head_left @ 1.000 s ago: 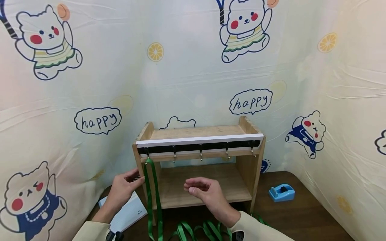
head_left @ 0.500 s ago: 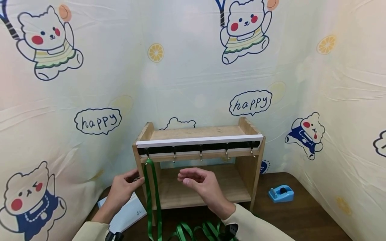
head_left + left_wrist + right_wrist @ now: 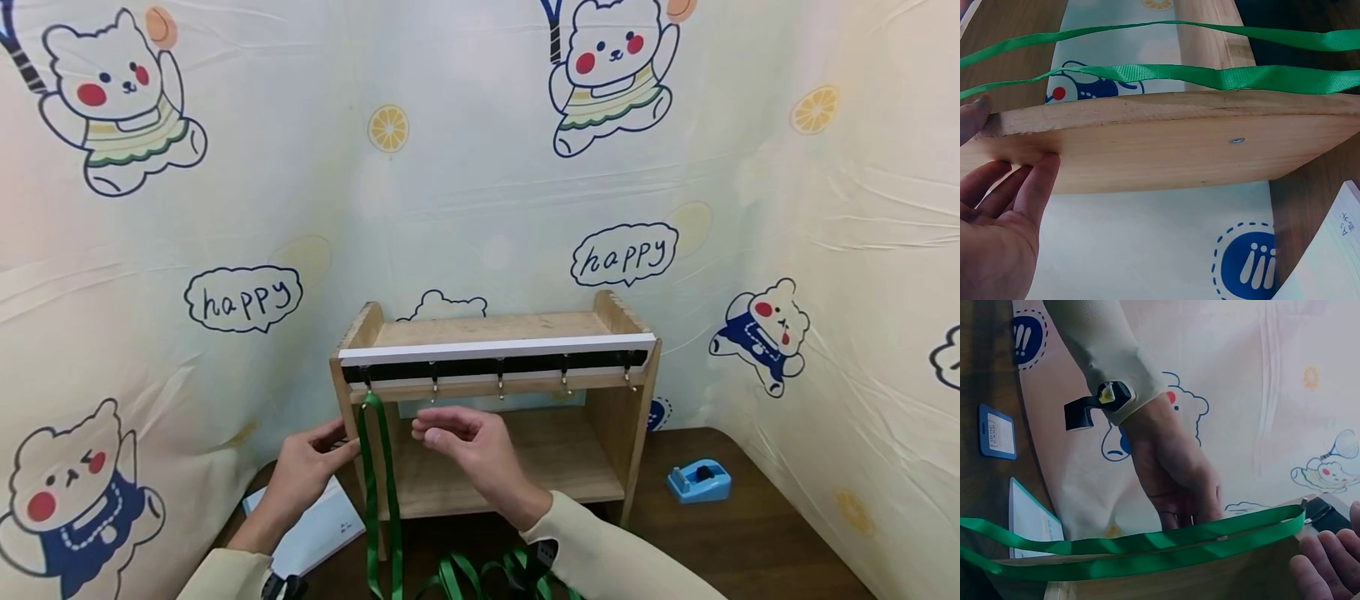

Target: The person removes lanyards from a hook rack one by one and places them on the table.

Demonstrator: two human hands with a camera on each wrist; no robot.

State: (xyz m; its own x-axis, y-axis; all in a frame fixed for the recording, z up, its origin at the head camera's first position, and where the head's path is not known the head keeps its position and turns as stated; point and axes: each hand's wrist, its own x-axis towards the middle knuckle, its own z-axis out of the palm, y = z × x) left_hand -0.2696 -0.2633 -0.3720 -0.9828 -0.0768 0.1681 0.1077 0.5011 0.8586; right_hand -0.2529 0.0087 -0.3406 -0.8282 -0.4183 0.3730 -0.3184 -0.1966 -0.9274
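My left hand [image 3: 303, 471] holds the front edge of the left side panel of a small wooden shelf [image 3: 517, 458]. In the left wrist view, the thumb lies at the edge and the fingertips press the panel's outer face [image 3: 1147, 153]. A green lanyard [image 3: 390, 492] hangs as a long loop from the leftmost metal hook [image 3: 367, 385] on the shelf's front rail. Just right of it, in front of the shelf's opening, my right hand [image 3: 480, 458] hovers with fingers loosely bent and nothing in them. Its fingertips [image 3: 1310, 575] are apart from the lanyard in the right wrist view.
Several more hooks line the black strip [image 3: 465, 367]. Green ribbon [image 3: 457, 575] lies coiled on the table below. A white notepad [image 3: 318, 529] lies left of the shelf, and a blue tape dispenser [image 3: 699, 482] right. A blue-framed card [image 3: 997, 432] shows in the right wrist view.
My right hand has moved left and slightly up, closer to the hanging lanyard. The left hand has stayed on the shelf's side panel, and the lanyard hangs as before.
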